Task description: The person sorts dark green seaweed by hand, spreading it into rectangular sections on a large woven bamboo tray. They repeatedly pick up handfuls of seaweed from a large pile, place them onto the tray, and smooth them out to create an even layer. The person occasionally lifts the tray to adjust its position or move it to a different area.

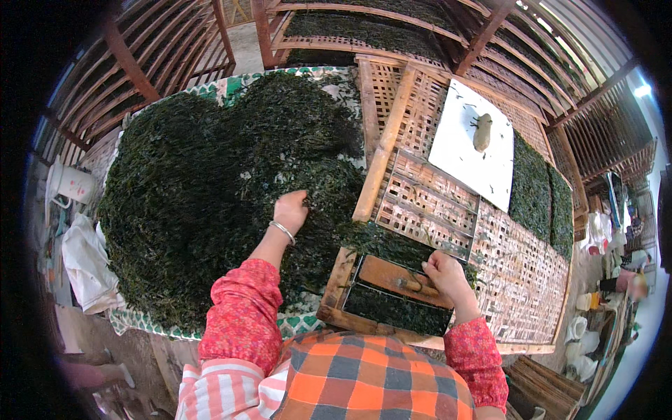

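A large heap of dark green leafy strands [173,199] spreads before me. My left hand [291,210], with a silver bangle at its wrist, is curled into a fist over the heap's right part. Whether strands are inside it is hidden. My right hand [446,273] has bent fingers at the right end of a band of the same strands [388,239]; I cannot tell if it grips them. Below that band, a brown wooden block [394,273] lies within a thin metal frame [349,294]. Nearer me, a flat layer of green strands [399,310] fills the frame's front section.
A woven bamboo rack [514,283] carries another metal divider frame [430,207]. Past it, a white board [457,152] holds a tan oblong object [482,134]. Pressed green slabs [530,191] lie at right. Slatted shelves stand behind. A white bucket [73,181] is left; a blurred person sits far right.
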Tool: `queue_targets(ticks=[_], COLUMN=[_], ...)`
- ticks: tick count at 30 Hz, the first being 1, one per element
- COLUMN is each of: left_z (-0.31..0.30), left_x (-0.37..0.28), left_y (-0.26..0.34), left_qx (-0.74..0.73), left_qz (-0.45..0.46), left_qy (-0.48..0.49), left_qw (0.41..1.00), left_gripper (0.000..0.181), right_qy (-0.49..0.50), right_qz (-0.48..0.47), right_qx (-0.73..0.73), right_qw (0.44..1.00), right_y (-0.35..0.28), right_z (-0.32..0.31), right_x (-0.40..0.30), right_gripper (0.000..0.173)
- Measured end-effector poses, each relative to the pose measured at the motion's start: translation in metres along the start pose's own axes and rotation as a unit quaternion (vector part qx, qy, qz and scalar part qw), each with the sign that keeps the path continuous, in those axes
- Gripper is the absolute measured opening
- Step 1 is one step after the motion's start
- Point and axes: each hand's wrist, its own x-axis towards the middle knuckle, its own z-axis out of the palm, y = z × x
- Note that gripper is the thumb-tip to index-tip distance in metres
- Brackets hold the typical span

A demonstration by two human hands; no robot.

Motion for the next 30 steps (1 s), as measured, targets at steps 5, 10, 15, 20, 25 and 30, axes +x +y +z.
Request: queue_targets(ticks=[5, 10, 15, 20, 25, 30], left_z=[-0.032, -0.114, -0.199, -0.264, -0.304, -0.333], left_x=[0.000, -0.003, -0.013, -0.014, -0.014, -0.015], left_y=[-0.002, 0.021, 0.062, 0.094, 0.172, 0.224], left_qx=[-0.202, -0.488, -0.534, -0.575, -0.568, -0.374], left_qz=[-0.062, -0.116, -0.091, 0.039, 0.216, 0.357], left_qy=[0.093, 0.081, 0.104, 0.074, 0.023, -0.006], left_qw=[0.973, 0.861, 0.834, 0.814, 0.794, 0.856], left_gripper=[0.029, 0.030, 0.033, 0.033, 0.036, 0.039], right_qy=[-0.011, -0.002, 0.002, -0.005, 0.004, 0.075], right_qz=[0.006, -0.016, -0.037, -0.060, -0.077, -0.114], right_qx=[0.031, 0.037, 0.033, 0.038, 0.043, 0.162], right_qw=[0.999, 0.999, 0.999, 0.997, 0.996, 0.977], right_y=[0.004, 0.007, 0.009, 0.011, 0.018, 0.015], right_z=[-0.006, -0.003, -0.002, -0.002, -0.005, -0.026], right_x=[-0.004, -0.003, -0.005, -0.005, -0.006, -0.017], right_gripper=[0.025, 0.025, 0.024, 0.025, 0.026, 0.021])
